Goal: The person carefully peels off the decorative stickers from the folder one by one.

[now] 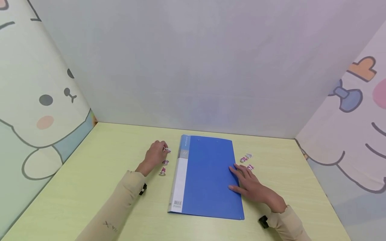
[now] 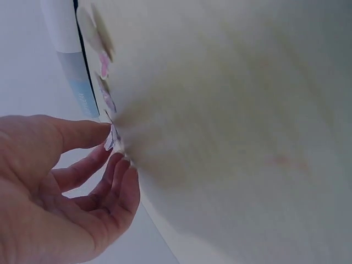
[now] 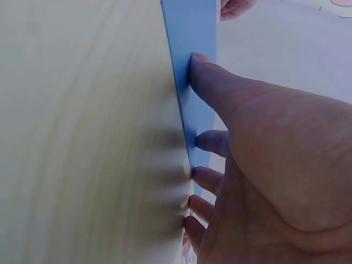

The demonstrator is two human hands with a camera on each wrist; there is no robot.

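Observation:
A blue folder (image 1: pixel 211 180) with a white and grey spine lies closed on the table. To its left, my left hand (image 1: pixel 155 154) pinches a small cartoon sticker (image 2: pixel 111 137) between thumb and fingers, at the tabletop. Two more pink and white stickers, an upper one (image 1: pixel 165 162) and a lower one (image 1: pixel 162 171), lie in a column nearer me. My right hand (image 1: pixel 251 184) rests across the folder's right edge; its thumb and some fingertips touch the blue cover, with the fingers spread.
Beyond the folder's right edge, near my right fingers, lie three small stickers: a pale one (image 1: pixel 248 155), a pink one (image 1: pixel 243 160) and another (image 1: pixel 250 167). The pale wooden table (image 1: pixel 99 160) meets a plain back wall (image 1: pixel 196 67) and cartoon-printed side walls.

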